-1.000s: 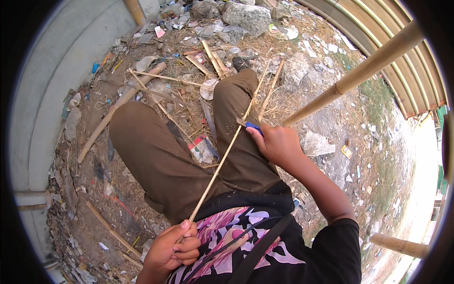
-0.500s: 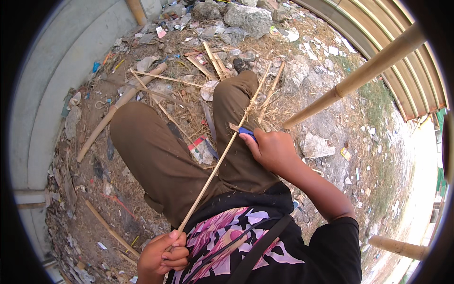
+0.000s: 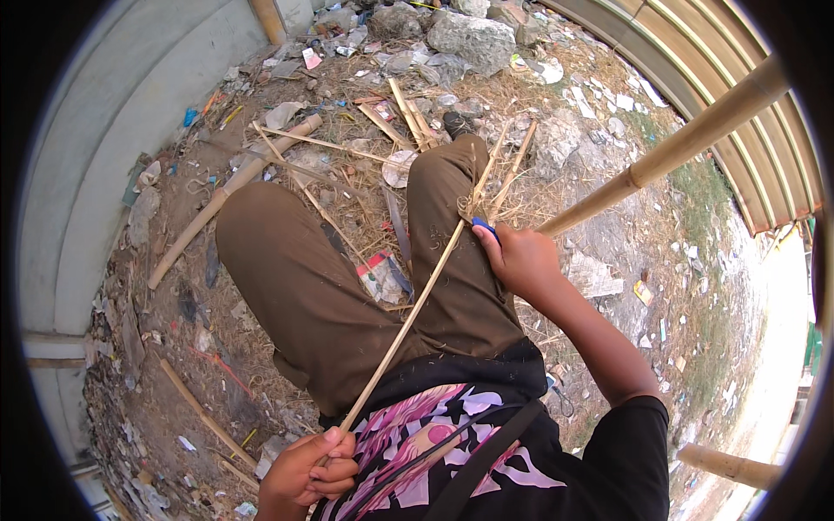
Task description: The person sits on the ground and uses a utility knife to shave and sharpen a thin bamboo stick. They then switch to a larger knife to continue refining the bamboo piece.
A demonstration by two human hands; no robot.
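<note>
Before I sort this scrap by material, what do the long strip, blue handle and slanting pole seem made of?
Long strip: probably bamboo, dull and pale, with fibrous shavings bunched along it. Blue handle: perhaps plastic, evenly coloured, but the right hand mostly covers it. Slanting pole: likely bamboo, smooth, ringed at a joint.

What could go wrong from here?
1. The blue-handled knife in the right hand might slip toward the right trouser leg, which lies directly below.
2. The thin bamboo strip could twist or snap: the left hand grips it only near its lower end.
3. Shavings bunched by the knife may hide the cut.
</note>
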